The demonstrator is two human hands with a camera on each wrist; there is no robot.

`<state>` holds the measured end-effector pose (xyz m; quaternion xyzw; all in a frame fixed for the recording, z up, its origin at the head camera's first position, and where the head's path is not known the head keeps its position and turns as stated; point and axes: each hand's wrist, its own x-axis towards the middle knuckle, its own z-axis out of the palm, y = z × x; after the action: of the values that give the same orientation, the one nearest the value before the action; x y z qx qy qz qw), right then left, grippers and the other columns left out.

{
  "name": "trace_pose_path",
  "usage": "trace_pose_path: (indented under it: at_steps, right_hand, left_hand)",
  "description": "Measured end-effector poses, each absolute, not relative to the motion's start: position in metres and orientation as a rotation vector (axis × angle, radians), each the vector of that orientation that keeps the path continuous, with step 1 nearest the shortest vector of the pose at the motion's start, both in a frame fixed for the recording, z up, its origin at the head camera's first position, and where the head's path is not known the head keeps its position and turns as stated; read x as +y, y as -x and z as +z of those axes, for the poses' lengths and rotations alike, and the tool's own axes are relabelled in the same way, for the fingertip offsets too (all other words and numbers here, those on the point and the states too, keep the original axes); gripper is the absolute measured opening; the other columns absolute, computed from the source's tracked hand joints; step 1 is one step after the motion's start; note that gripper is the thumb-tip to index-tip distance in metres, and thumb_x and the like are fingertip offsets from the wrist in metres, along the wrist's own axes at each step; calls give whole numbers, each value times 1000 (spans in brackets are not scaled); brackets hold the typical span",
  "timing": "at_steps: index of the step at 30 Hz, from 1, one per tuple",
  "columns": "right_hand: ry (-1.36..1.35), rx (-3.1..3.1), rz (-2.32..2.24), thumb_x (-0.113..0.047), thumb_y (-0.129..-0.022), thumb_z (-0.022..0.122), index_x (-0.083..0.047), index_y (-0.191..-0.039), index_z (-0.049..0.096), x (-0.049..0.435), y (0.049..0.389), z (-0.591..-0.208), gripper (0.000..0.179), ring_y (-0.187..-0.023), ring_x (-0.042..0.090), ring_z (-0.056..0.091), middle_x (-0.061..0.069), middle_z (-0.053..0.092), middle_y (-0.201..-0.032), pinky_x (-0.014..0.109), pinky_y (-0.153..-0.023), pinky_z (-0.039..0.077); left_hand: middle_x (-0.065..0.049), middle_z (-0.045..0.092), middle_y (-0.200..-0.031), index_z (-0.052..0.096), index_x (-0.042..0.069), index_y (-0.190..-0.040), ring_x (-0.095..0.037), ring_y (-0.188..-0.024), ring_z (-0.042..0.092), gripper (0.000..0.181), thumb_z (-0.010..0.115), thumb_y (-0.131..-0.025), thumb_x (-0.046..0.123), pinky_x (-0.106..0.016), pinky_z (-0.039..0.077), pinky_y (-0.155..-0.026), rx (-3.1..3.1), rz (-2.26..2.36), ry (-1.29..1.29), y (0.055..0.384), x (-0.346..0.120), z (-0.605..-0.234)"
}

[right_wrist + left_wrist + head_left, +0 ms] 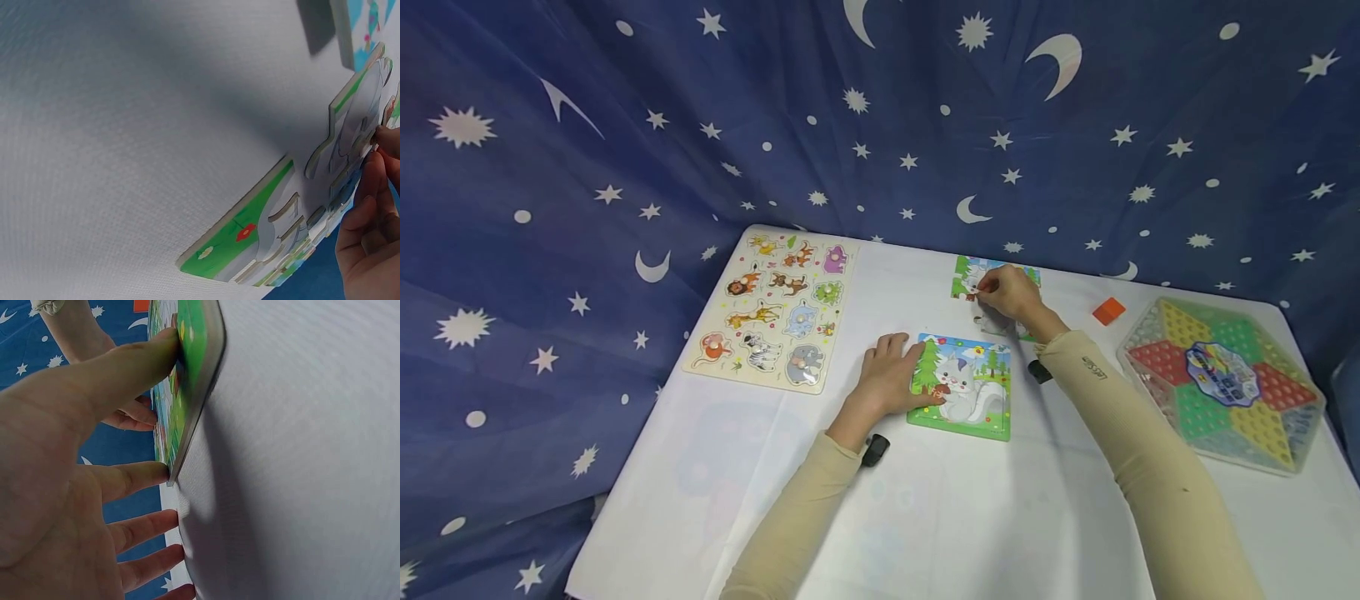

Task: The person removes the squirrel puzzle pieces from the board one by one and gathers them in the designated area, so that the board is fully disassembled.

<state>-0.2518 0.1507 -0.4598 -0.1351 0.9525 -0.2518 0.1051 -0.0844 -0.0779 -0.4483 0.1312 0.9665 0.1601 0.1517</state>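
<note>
My left hand [891,377] rests at the left side of a square squirrel picture board [973,412], which lies flat on the table. Its thumb [134,372] lies across the board's face, and its straight index finger touches the board's edge in the left wrist view. Farther back, my right hand [1013,293] is over several squirrel puzzle pieces [1028,275]. Thumb and fingertips pinch a small puzzle piece there, mostly hidden by the fingers. In the right wrist view, a green-edged puzzle piece [234,240] with a red flower lies on the cloth apart from the pinching fingers.
An animal peg puzzle board [775,312] lies at the back left. On the right are an orange-red square block [1108,311] and a hexagonal star-patterned game box [1221,383]. White cloth covers the table [925,517]; a blue star-and-moon curtain [880,125] hangs behind it.
</note>
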Motion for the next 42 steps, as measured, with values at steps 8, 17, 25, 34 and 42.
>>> trace_pose_path:
  at_steps: [8, 17, 25, 34, 42]
  right_hand:
    - [392, 2833, -774, -11, -90, 70, -2, -96, 74, 157, 245, -460, 12, -81, 27, 63, 13, 70, -89, 43, -74, 47]
    - [432, 2815, -796, -15, -89, 71, -3, -93, 72, 161, 223, -467, 13, -75, 22, 60, 9, 67, -84, 35, -65, 45]
    - [519, 2773, -890, -16, -89, 71, -3, -94, 73, 155, 196, -464, 15, -78, 24, 62, 8, 67, -83, 38, -69, 48]
    - [768, 2669, -975, -14, -88, 74, -2, -93, 73, 143, 152, -461, 13, -68, 16, 58, 3, 65, -78, 34, -64, 49]
    - [778, 2579, -902, -20, -86, 76, -2, -101, 74, 134, 126, -455, 23, -69, 12, 53, 1, 63, -82, 30, -64, 45]
  left_hand:
    - [-15, 30, -152, 39, 13, -151, -33, -139, 24, 95, 74, -78, 62, -47, 29, -106, 2775, 458, -393, 83, -74, -448]
    - [-16, 30, -152, 39, 13, -152, -33, -138, 25, 94, 72, -79, 63, -48, 30, -105, 2750, 465, -414, 77, -74, -454]
    - [-15, 28, -152, 37, 14, -153, -31, -139, 25, 92, 71, -81, 60, -46, 30, -106, 2733, 439, -436, 82, -81, -455]
    - [-11, 28, -155, 40, 12, -151, -31, -140, 26, 88, 75, -81, 52, -47, 30, -108, 2742, 499, -517, 87, -89, -453]
    - [-7, 30, -156, 43, 11, -150, -29, -140, 28, 86, 77, -80, 48, -47, 32, -108, 2748, 524, -590, 92, -93, -451]
